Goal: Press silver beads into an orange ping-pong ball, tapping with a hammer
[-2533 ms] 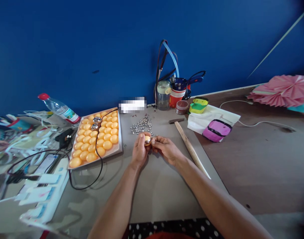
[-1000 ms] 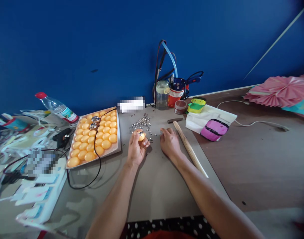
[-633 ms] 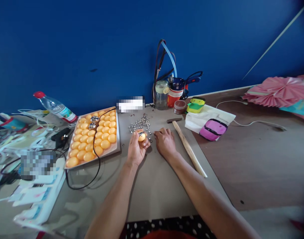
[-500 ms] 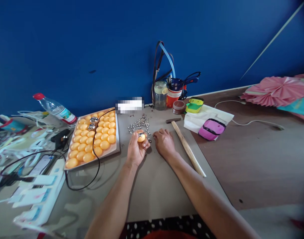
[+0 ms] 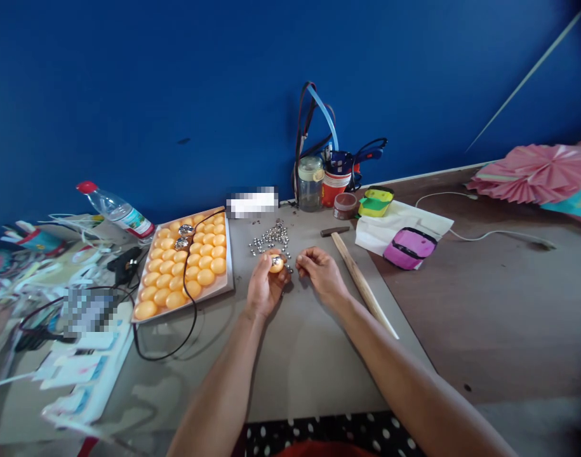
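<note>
My left hand (image 5: pixel 264 285) is closed around an orange ping-pong ball (image 5: pixel 275 264) with a patch of shiny silver on its top. Just to the right, my right hand (image 5: pixel 320 271) hovers low over the table with thumb and fingertips pinched together; whatever may be between them is too small to make out. Beyond both hands lies a loose scatter of small silver beads (image 5: pixel 272 237). On the left, a shallow box (image 5: pixel 228 266) holds rows of orange balls (image 5: pixel 205 277), among them two covered in silver (image 5: pixel 186 231).
A hammer (image 5: pixel 364 282) with a wooden handle lies right of my right hand. Behind stand a glass jar (image 5: pixel 310 187), a red cup (image 5: pixel 335 190) and a small tub (image 5: pixel 345 206). A black cable (image 5: pixel 195 317) crosses the box; a power strip (image 5: pixel 112 362) and bottle (image 5: pixel 123 216) are left.
My right hand has lifted slightly from the beads and its fingertips have come together. My left hand keeps hold of the ball. The view has shifted a little.
</note>
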